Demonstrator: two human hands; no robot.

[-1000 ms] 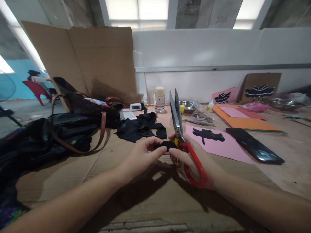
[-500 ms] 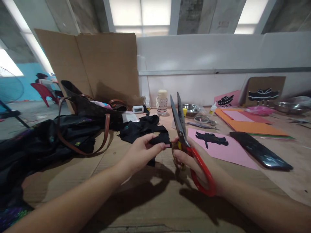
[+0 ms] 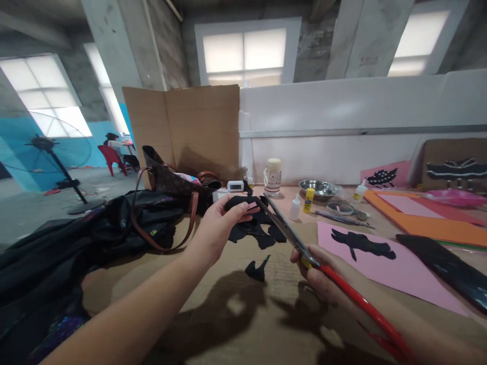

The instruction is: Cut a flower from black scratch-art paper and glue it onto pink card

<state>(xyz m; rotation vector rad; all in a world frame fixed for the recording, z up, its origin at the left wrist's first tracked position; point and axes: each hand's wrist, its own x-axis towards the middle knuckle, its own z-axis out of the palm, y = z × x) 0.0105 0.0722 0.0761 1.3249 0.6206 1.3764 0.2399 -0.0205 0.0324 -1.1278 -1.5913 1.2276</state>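
Between the thumb and fingers of my left hand (image 3: 224,220) is a piece of black fabric (image 3: 236,203) with a small pink strip (image 3: 251,206) at its edge. My right hand (image 3: 323,271) grips large red-handled scissors (image 3: 291,234), whose blades point up and left, their tips close to the held fabric. Black fabric scraps (image 3: 261,235) lie just beyond my hands. A small black scrap (image 3: 256,271) rests by itself on the cardboard (image 3: 213,324) between my forearms. Right of my right hand, a black cut-out (image 3: 363,244) lies on pink paper (image 3: 414,284).
A bag (image 3: 167,175) and dark clothing (image 3: 125,223) occupy the left. Behind stand a bottle (image 3: 273,177), glue stick (image 3: 308,201), small white bottle (image 3: 294,208) and metal bowl (image 3: 317,188). Orange paper (image 3: 449,225) and a black case (image 3: 445,263) lie right. A person (image 3: 114,144) sits far left.
The view has shifted left and up. The scissors have tilted left, with their blades closer together and tips near the fabric. The small scrap now shows on the cardboard below my left hand.
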